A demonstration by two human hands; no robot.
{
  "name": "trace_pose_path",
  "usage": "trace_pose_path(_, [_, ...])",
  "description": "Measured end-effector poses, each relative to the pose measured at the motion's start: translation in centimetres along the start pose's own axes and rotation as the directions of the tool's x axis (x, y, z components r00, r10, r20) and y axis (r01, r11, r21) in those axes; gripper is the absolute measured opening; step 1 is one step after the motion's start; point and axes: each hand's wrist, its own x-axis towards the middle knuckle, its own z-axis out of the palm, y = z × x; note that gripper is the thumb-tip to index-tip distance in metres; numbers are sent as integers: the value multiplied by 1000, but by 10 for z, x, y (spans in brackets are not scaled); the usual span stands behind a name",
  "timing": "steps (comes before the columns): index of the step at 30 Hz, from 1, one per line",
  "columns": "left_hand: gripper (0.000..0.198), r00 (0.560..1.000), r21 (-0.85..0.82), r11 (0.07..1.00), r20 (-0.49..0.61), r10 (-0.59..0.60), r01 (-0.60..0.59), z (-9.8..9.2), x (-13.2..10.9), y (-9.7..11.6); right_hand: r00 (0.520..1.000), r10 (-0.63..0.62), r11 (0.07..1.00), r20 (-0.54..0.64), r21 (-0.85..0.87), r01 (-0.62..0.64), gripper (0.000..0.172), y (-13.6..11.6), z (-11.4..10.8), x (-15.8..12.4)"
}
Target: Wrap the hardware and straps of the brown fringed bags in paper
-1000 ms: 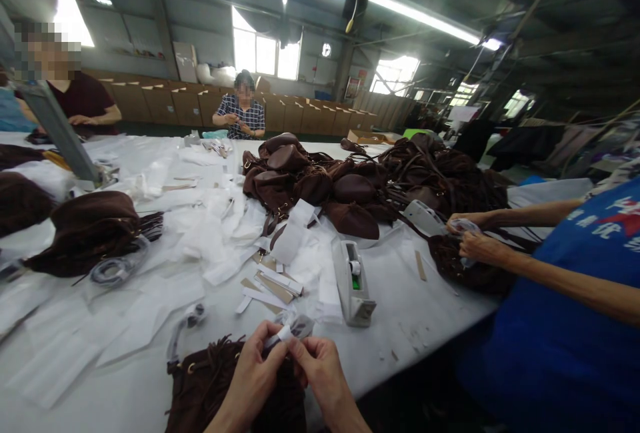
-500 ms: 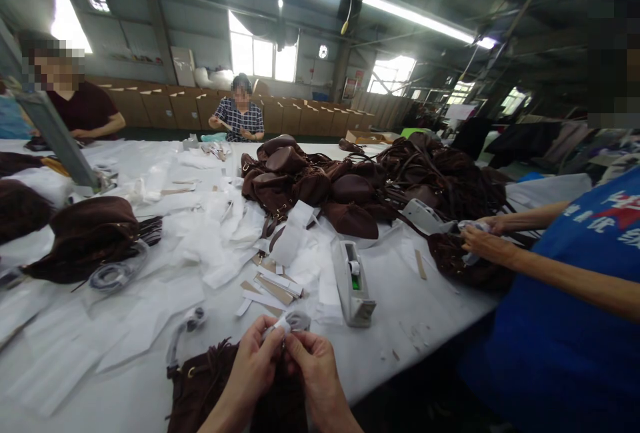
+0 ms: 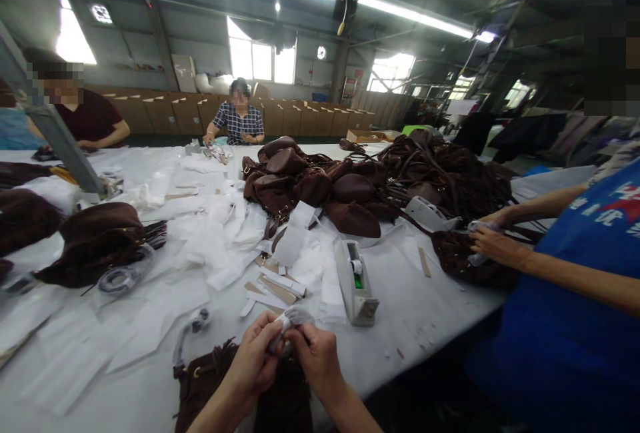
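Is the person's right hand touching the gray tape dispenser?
Apart. The head view shows a strip of white tabletop between the right hand and the gray tape dispenser.

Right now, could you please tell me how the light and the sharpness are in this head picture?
In the head view, the windows and tube lights glare white; below the edge of the table, the head view falls nearly black; also in the head view, the nearest brown bag shows little detail, and the pale wrapping at the fingers looks soft.
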Motion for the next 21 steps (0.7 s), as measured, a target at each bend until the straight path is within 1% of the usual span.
trace_pose_path(1, [36,1000,5,1000,20,-17,17,-3,1,1,996,-91,993,6,-79,92,43,1,-2,2])
trace_pose_path(3, [35,999,19,999,32,-27,26,-8,3,5,970,-240,945,38,-221,243,45,1,-7,6])
trace_pose_path(5, [35,999,51,998,26,-43,41,-10,5,13,939,-337,870,77,-355,341,44,-3,-13,12])
trace_pose_path(7, [35,998,103,993,18,-65,63,-11,7,22,922,-383,807,63,-463,367,39,-11,-20,20])
trace_pose_path(9, [34,997,148,986,7,-76,74,-10,8,30,918,-396,773,8,-537,338,32,-19,-25,29])
trace_pose_path(11, [32,996,169,982,-6,-88,88,-8,9,38,907,-421,739,-7,-583,338,27,-27,-27,38])
trace_pose_path(13, [31,993,175,977,-22,-118,120,-6,8,43,887,-458,708,49,-583,398,29,-34,-25,46])
trace_pose_path(15, [31,989,169,974,-32,-146,149,-3,7,48,881,-458,715,117,-540,444,33,-38,-20,51])
trace_pose_path(18, [34,979,135,970,8,-205,202,-6,2,51,909,-342,791,238,-449,415,30,-42,-12,55])
trace_pose_path(19, [33,970,129,963,31,-241,235,-10,0,51,908,-300,819,292,-408,402,33,-43,-11,56])
trace_pose_path(21, [32,956,143,950,56,-287,277,-23,-2,46,887,-254,872,387,-305,382,46,-43,-13,56])
